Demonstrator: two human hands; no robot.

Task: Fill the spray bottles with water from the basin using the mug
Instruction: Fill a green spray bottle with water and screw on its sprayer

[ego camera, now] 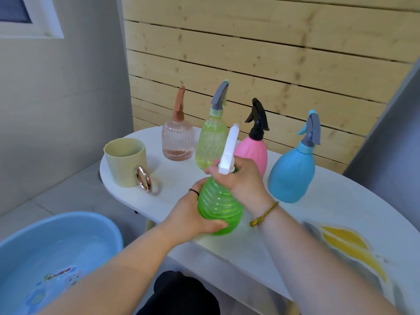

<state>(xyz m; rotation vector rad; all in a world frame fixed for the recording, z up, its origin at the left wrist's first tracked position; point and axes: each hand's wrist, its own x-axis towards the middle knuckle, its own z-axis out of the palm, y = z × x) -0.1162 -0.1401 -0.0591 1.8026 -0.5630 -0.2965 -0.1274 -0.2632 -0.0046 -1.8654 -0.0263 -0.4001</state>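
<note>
Now: basin (103,223) with water far left, below the desk (318,214); mug (126,162) idle. My left hand (193,217) wraps the green bottle (219,208) to steady it. My right hand (243,183) curls round its neck, presumably to unscrew the white sprayer (229,148).

At centre, the green bottle (219,208) is translucent ribbed plastic. The mug (126,161) at left looks matt, its ring handle (143,181) shiny metal. The table (295,223) is smooth white; the upper-right wall (261,48) is knotty bare wood.

Pale wooden slat wall (261,53) behind a white oval table (329,214), grey wall (68,98), white-framed window (27,17), tiled floor (56,201).
</note>
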